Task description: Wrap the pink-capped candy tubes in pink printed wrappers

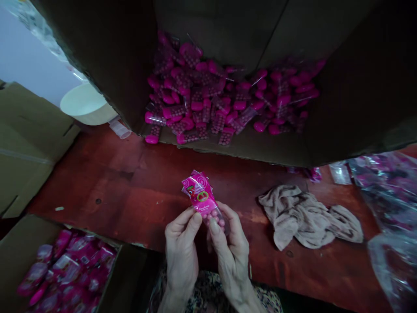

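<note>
In the head view, my left hand point(182, 245) pinches the lower left edge of a pink printed packet point(200, 191) with a strawberry character on it. More packets seem to be stacked behind it. My right hand point(230, 252) is closed around a small clear container of pink candy balls point(216, 219) at the packet's lower end, its thumb pressed on the candies. Whether the container lies inside the packet or against it I cannot tell. Both hands are close together above the front edge of the red table point(130, 191).
A large cardboard box point(260, 150) lies open across the back, holding many pink-capped candy containers point(211, 91). A box of pink packages point(68, 265) stands lower left. A crumpled cloth point(309, 217) and plastic bags point(391, 195) lie right. A white bowl point(86, 104) sits back left.
</note>
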Tool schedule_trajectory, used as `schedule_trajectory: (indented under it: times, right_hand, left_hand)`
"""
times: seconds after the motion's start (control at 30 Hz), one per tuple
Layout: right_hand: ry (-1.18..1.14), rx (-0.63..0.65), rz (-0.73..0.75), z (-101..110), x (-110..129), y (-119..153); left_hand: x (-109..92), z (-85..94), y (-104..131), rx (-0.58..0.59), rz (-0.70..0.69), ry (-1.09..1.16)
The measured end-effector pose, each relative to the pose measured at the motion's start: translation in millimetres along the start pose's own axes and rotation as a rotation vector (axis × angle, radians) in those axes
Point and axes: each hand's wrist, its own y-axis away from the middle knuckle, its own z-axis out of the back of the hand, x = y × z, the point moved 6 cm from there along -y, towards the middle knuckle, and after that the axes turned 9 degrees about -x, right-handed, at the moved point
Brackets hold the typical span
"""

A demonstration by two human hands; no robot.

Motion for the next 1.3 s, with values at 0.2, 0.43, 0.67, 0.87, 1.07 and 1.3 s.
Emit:
schedule_trajectory:
  times: [0.2,0.43,0.67,0.87,1.07,1.3]
  right_hand:
    - [0.132,0.025,0.125,-3.6,5.2,3.9]
    - [0.228,-0.028,0.203,-0.2,10.5,5.4]
    - [0.211,0.084,0.134,-6.4,7.7,-5.2]
    - [0.241,0.203,0.054,-9.4,-0.9,-1.2]
    - [0.305,0.173,0.045,-6.3,0.0,2.9]
    - [0.307,0.072,0.108,-4.1,7.2,7.4]
  left_hand:
    - [-0.5,-3.9,0.2,0.017,0.126,0.097]
    - [10.8,-7.7,3.0,0.062,0.218,0.083]
    - [1.1,-3.2,-5.1,0.123,0.16,0.131]
    - [-0.9,-1.8,-12.8,0.003,0.184,0.066]
    - [3.5,-9.6,-6.6,0.05,0.211,0.098]
    - [17.2,-9.0,5.5,0.019,0.29,0.089]
